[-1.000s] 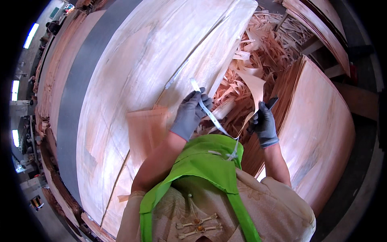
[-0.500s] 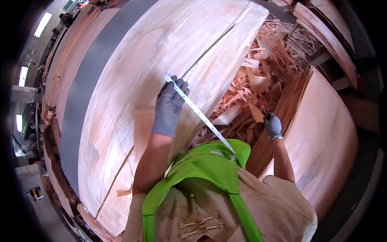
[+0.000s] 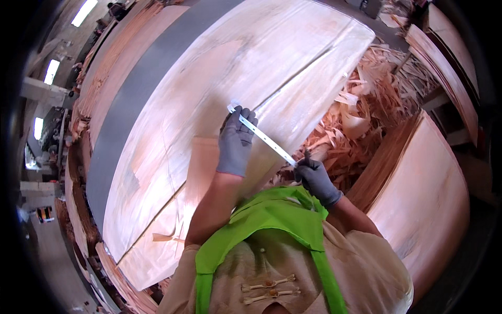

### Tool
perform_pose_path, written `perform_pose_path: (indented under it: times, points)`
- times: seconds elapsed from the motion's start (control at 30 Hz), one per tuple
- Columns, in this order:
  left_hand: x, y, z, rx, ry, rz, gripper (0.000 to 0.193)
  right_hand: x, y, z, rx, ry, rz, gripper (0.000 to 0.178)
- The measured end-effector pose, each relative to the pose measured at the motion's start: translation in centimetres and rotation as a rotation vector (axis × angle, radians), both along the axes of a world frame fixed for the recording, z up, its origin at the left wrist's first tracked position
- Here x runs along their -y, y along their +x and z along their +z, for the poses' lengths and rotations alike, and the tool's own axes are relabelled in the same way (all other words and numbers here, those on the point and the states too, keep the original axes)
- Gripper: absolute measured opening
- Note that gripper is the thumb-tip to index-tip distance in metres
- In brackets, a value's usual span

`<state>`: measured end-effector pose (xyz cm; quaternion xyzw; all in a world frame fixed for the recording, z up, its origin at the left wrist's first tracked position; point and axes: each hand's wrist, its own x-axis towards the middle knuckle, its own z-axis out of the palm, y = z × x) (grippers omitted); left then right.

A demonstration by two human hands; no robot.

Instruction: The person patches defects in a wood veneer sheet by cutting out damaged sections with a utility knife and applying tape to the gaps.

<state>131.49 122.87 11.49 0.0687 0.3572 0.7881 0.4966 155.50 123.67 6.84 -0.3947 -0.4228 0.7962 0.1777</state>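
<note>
A narrow white tape strip [image 3: 267,140] with small evenly spaced dark marks slants between my two gloved hands. My left hand [image 3: 238,138], in a grey glove, has its curled fingers and thumb closed on the strip near its upper end, above the pale wood veneer sheet [image 3: 178,99]. Closed at the strip's lower end is my right hand [image 3: 318,180], gloved too, in front of my green apron [image 3: 261,214]. A dark tip sticks up by its fingers; I cannot make out whether it is a tool or a fingertip. A long dark split [image 3: 293,70] runs along the veneer sheet.
Beyond the sheet's right edge lies a heap of curled veneer scraps [image 3: 361,120]. At the right stands a veneer stack [image 3: 418,209]; another sheet pile [image 3: 447,78] is behind it. A smaller veneer piece [image 3: 201,162] rests on the sheet beneath my left forearm.
My right hand has come left from the scrap side to the tape's lower end; the brown scrap seen beside it no longer shows there. The whole view has shifted slightly.
</note>
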Motion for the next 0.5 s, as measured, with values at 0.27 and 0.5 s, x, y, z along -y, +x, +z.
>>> perform_pose_path:
  times: [0.27, 0.5]
  points:
    - [3.3, -0.5, 5.1, -0.383, 0.129, 0.247, 0.015, 0.1, -1.7, -4.8, 0.008, -0.305, -0.145, 0.027]
    - [6.3, -4.4, 15.7, -0.762, 0.267, 0.003, 0.022, -3.7, 5.8, -10.4, 0.642, 1.083, 0.591, 0.043]
